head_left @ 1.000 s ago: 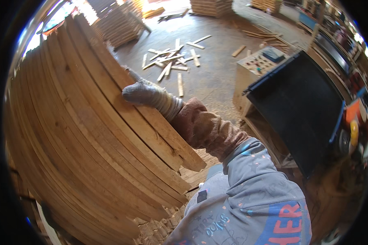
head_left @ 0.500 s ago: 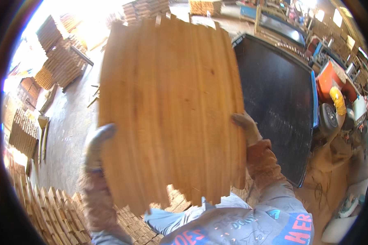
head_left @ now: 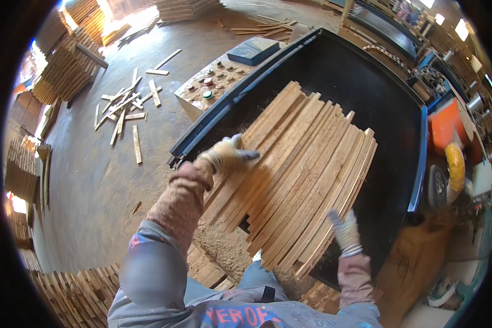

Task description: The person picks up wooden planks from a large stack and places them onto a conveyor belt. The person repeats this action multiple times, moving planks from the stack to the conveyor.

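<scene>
Side-by-side wooden strips (head_left: 306, 180) with uneven ends lie slantwise on a black table (head_left: 388, 131), their near ends reaching past its front edge. Sawdust speckles their upper faces. My left hand (head_left: 232, 154), in a pale, dark-tipped glove, rests over the left side of the strips, fingers stretched and apart. At the strips' right edge is my right hand (head_left: 346, 232), gloved alike, its fingers extended and spread against or just beside the outermost strip. Neither hand is wrapped round the wood.
A control box (head_left: 210, 82) with coloured buttons stands left of the table's blue rim. Loose wood offcuts (head_left: 123, 106) litter the floor. Stacked strips (head_left: 76, 295) stand at near left, more stacks (head_left: 65, 65) at far left. An orange machine (head_left: 445, 128) with a yellow hose is at right.
Both hands held a panel of wooden strips raised before me; now the strips lie on the black table and the hands have loosened. My view has shifted, showing the control box and floor offcuts.
</scene>
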Action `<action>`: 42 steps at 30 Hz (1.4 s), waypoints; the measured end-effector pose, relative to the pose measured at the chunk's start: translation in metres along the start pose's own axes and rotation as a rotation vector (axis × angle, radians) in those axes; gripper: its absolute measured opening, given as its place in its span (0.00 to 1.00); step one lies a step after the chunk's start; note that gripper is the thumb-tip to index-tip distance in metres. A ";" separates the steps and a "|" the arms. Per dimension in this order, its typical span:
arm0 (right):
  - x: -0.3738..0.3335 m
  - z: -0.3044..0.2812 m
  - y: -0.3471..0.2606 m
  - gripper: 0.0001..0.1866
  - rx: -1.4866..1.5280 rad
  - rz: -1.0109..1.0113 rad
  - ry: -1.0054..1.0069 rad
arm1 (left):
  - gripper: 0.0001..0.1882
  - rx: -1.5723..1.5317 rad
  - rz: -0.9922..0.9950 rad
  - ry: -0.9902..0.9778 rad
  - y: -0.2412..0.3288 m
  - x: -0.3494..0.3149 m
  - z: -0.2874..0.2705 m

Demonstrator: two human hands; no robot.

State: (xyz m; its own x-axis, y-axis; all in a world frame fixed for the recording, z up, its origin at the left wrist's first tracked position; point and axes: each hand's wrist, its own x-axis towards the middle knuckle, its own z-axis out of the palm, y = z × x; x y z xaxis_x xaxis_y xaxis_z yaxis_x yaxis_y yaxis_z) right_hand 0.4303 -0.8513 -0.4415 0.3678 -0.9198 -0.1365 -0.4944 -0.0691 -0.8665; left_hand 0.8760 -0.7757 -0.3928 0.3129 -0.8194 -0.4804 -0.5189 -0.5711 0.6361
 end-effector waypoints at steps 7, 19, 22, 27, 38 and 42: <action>-0.003 0.037 0.008 0.51 0.077 0.032 0.256 | 0.59 0.186 0.127 0.178 0.016 -0.002 0.004; 0.077 0.069 -0.073 0.24 -0.160 -0.257 -0.268 | 0.39 0.068 0.028 0.478 -0.096 -0.319 0.001; 0.013 0.128 -0.231 0.28 -0.309 -0.532 -0.087 | 0.36 -0.007 -0.276 0.825 -0.168 -0.500 0.012; -0.096 0.412 -0.381 0.25 0.304 -0.800 -1.157 | 0.27 -0.002 -0.622 1.536 -0.099 -0.798 0.102; -1.017 0.340 -0.681 0.40 0.349 -2.006 -2.237 | 0.29 0.163 -2.022 1.470 -0.006 -1.335 0.153; -1.209 0.339 -0.669 0.54 0.053 -2.298 -1.929 | 0.37 -0.062 -2.292 1.144 -0.087 -1.443 0.155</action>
State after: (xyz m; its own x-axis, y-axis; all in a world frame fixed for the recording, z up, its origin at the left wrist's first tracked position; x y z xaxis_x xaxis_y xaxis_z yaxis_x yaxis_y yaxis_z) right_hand 0.5834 0.4376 0.1399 -0.2497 0.9436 0.2173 0.8877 0.3128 -0.3379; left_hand 0.3460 0.4637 0.1515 0.1653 0.9655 0.2013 0.9854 -0.1533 -0.0742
